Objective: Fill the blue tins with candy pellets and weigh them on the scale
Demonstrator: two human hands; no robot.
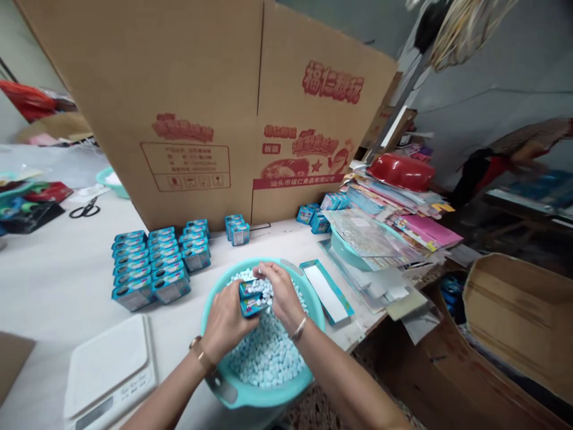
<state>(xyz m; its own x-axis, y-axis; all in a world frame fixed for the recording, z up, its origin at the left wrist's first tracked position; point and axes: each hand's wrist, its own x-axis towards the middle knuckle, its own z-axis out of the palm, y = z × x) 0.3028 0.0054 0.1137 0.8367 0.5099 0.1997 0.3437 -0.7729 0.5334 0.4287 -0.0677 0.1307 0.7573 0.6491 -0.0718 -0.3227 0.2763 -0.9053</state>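
My left hand [226, 322] is closed around a small open blue box [250, 297] held over a teal plastic basin [264, 391] full of pale blue-white candies [268, 355]. My right hand [280, 292] is cupped over the box's open top with a handful of candies under its fingers. Both wrists wear bracelets. Rows of several filled blue boxes [156, 260] stand on the white table to the left of the basin.
A white kitchen scale [110, 370] sits at the near left. A tall cardboard carton [215, 107] stands behind. A flat unfolded box blank [326, 289], stacked printed sheets [394, 227], a red bowl [400, 170] and scissors [85, 209] lie around. Another person [514, 155] works at far right.
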